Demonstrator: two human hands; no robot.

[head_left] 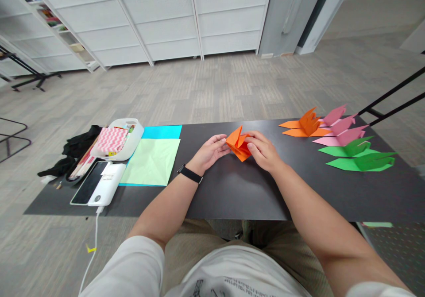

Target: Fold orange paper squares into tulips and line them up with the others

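Note:
An orange folded-paper piece [239, 145] with pointed flaps is held up between my hands, just above the dark table [229, 190]. On its left side, my left hand [212, 151] pinches a corner between thumb and fingers, and a black band circles that wrist. My right hand [262, 150] grips the opposite edge, thumb in front and fingers behind. To the right stand similar finished-looking folded shapes: orange ones [307, 124], pink ones [341, 129] and green ones [361, 157], arranged in a slanting row.
Left of my hands lie pale green paper sheets [151, 162] over blue sheets [166, 132]. Beyond them are a white basket [135, 137], a phone [89, 184], a white power bank [108, 184] with a cable, a dark pencil tray [81, 168] and black cloth [79, 144].

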